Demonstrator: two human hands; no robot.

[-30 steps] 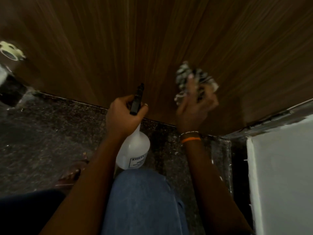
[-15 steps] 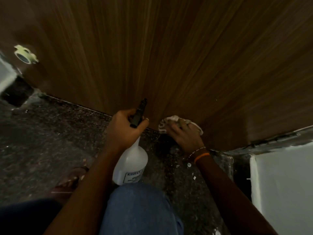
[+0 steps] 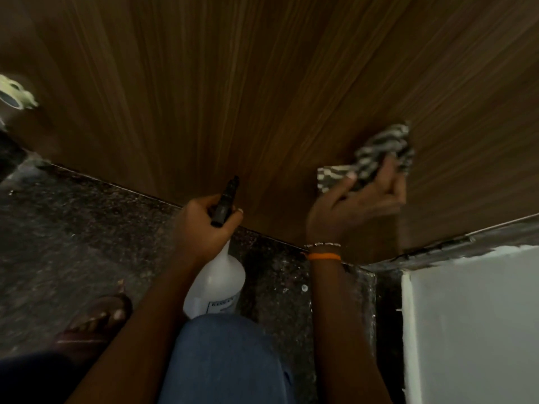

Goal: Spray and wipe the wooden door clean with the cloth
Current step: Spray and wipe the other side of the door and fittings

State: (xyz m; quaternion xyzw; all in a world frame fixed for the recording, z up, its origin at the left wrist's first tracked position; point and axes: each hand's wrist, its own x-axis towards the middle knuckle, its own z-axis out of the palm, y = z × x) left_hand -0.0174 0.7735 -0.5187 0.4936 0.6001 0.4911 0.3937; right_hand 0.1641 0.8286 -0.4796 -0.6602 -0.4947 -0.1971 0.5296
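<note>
Right hand (image 3: 354,209), right of centre in the frame, fingers curled round a bunched patterned cloth (image 3: 379,154) and pressing it flat against the wooden door (image 3: 262,83); blurred, so exact finger placement hard to tell. Left hand (image 3: 204,225), just left of centre, wrapped round the neck of a white spray bottle (image 3: 217,282), black nozzle (image 3: 226,204) pointing up and slightly right toward the door's lower part, bottle body hanging down toward a denim-clad knee (image 3: 224,360). Cloth sitting up and to the right of the nozzle, well apart from it; right hand plainly the nearer to the door face, left hand held back off it near the bottom edge. Door filling the whole upper half of the frame, grain running up and fanning outward, its bottom edge slanting from middle left down toward lower right where it meets dark speckled floor (image 3: 87,243). Likely step in hand: wiping the lower right part of the panel. Plenty of open wood above and to the left of the cloth for long strokes along the grain; much less to the right and below, where the hinge-side frame (image 3: 466,240) and a white wall (image 3: 481,330) close in. Pale round fitting (image 3: 14,94) at far left edge, well clear. Sandalled foot (image 3: 96,322) at lower left on the floor.
</note>
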